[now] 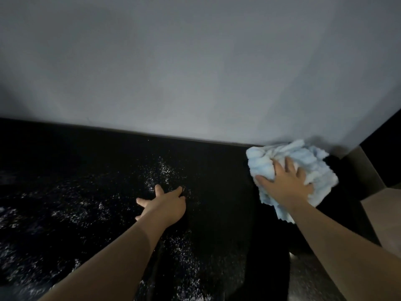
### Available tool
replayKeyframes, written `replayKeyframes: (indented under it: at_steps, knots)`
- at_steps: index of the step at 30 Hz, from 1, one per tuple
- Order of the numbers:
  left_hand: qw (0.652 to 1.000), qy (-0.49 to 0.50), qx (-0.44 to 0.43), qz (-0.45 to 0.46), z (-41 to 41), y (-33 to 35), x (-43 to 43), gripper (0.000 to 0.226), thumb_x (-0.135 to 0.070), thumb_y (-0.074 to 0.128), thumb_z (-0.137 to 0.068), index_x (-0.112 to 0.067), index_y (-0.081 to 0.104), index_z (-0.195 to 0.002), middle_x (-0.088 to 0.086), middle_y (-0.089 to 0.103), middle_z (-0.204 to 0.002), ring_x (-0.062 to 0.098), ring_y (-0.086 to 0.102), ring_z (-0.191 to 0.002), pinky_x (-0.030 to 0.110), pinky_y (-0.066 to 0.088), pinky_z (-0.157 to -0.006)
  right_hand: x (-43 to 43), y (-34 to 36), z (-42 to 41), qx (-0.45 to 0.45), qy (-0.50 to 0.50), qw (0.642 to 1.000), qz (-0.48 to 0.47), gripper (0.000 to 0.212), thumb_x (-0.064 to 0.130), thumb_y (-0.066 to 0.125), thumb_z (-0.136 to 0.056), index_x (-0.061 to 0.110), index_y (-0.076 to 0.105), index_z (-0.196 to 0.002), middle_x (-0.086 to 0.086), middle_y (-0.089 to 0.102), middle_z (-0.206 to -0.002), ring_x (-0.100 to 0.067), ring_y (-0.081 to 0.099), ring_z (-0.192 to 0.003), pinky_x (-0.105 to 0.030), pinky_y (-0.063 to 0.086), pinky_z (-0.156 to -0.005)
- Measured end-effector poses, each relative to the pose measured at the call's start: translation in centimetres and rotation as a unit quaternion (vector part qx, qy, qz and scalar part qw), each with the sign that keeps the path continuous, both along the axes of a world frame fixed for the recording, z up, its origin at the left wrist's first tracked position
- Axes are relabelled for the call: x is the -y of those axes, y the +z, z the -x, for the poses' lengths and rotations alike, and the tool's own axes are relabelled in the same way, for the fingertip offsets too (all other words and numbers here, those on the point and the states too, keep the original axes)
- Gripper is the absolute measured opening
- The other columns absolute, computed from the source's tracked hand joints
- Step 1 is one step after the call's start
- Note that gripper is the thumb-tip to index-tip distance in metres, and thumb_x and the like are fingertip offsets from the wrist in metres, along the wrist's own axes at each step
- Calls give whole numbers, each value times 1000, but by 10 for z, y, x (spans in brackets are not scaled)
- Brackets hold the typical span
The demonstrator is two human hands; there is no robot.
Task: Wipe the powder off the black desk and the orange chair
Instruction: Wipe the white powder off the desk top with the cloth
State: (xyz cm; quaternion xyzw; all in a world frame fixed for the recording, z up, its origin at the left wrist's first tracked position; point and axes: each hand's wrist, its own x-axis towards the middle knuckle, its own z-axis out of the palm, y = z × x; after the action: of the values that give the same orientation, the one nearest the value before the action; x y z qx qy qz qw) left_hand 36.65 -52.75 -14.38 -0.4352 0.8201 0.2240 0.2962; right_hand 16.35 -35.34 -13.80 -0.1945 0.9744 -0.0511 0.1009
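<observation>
Powder point(161, 170) lies thick just past and to the left of my left hand point(166, 205), whose fingers point(159, 190) are spread flat on the black desk point(217, 170) holding nothing, while my right hand point(286, 183) presses open-palmed on a bunched pale blue cloth point(303, 155) at the far right corner, fingers splayed over it rather than closed round it. My worry is that a fast sweep leftward would push grains off the near edge or smear them under my braced left palm. No containers are visible, and the orange chair is out of view.
</observation>
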Motion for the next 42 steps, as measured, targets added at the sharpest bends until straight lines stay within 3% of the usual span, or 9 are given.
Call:
replayKeyframes:
  at_steps: [7,12,15,20,26,29,35,40,42]
  knots:
    - [999,16,2,41,-7,12,-11,49,-29,20,-102,-43,11,-147,6,-9,-158,54,-3,-138,65,25,-106,7,-18,-71,-28,137,990,0,63,71,35,-83,44,30,-139,11,20,-154,-28,19,-138,-48,30,-100]
    - [997,-32,-30,60,-26,10,-10,47,-32,19,-101,-34,20,-148,0,-1,-159,46,2,-142,59,28,-108,-22,-18,-127,-36,327,931,160,44,49,55,-71,32,64,-111,9,61,-120,-24,55,-110,-39,46,-83]
    - [993,-71,-36,87,-47,8,-7,48,-35,20,-102,-33,15,-150,-3,3,-159,40,9,-143,49,32,-109,-24,-5,-92,-40,215,951,219,39,46,49,-75,26,62,-106,5,63,-106,-20,57,-101,-36,44,-85]
    - [982,-136,-50,120,-69,1,-11,49,-27,17,-104,-14,13,-151,2,-2,-159,34,2,-145,43,20,-117,-8,-10,-85,11,102,994,-24,73,75,42,-76,46,22,-140,8,11,-155,-28,17,-139,-52,30,-101]
    - [980,-126,-106,114,-84,-1,-16,49,-27,24,-104,-20,13,-151,-5,5,-159,23,2,-147,30,14,-118,-15,-15,-158,-58,320,930,172,45,34,65,-64,34,63,-109,10,61,-115,-24,58,-105,-43,49,-76]
    - [980,-112,-137,87,-90,2,-16,48,-25,27,-103,-20,18,-150,-7,9,-159,18,2,-147,27,15,-116,-15,-2,-126,57,225,909,345,19,14,61,-74,13,64,-93,0,65,-88,-25,61,-83,-39,47,-75]
    - [976,-91,-179,88,-106,5,-9,51,-33,31,-102,-23,18,-150,-8,10,-158,12,0,-146,39,13,-119,-14,-3,-96,13,100,993,-67,70,70,39,-84,42,16,-144,2,13,-154,-31,22,-136,-51,34,-101]
    - [972,-125,-144,138,-108,3,17,53,-37,27,-101,-26,11,-151,-13,6,-158,12,-7,-146,45,9,-117,8,-16,-155,-56,340,936,74,56,47,48,-86,36,36,-140,7,42,-141,-20,38,-127,-34,38,-99]
    - [968,-155,-135,148,-102,3,26,53,-38,26,-101,-27,8,-151,-14,4,-158,12,-8,-146,48,8,-117,24,-2,-145,29,262,951,160,51,35,55,-87,29,42,-136,3,50,-132,-20,47,-119,-33,42,-95]
